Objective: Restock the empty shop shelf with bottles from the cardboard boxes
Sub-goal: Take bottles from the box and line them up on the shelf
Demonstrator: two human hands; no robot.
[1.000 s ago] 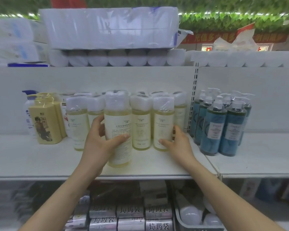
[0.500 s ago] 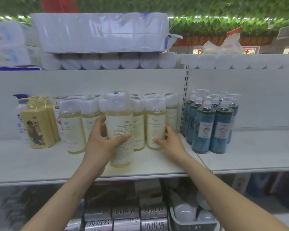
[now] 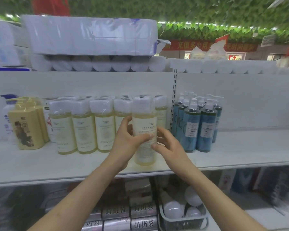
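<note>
1. A white shop shelf (image 3: 40, 164) carries a row of pale yellow bottles (image 3: 83, 129), with blue pump bottles (image 3: 197, 127) just to its right.
2. Our left hand (image 3: 127, 144) and right hand (image 3: 168, 147) both grip one pale bottle (image 3: 144, 124), upright before the row's right end.

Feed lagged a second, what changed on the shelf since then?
The left hand carried the pale bottle rightward along the row, toward the blue bottles. The right hand left the row and now grips that bottle too. Row and blue bottles stayed put.
</note>
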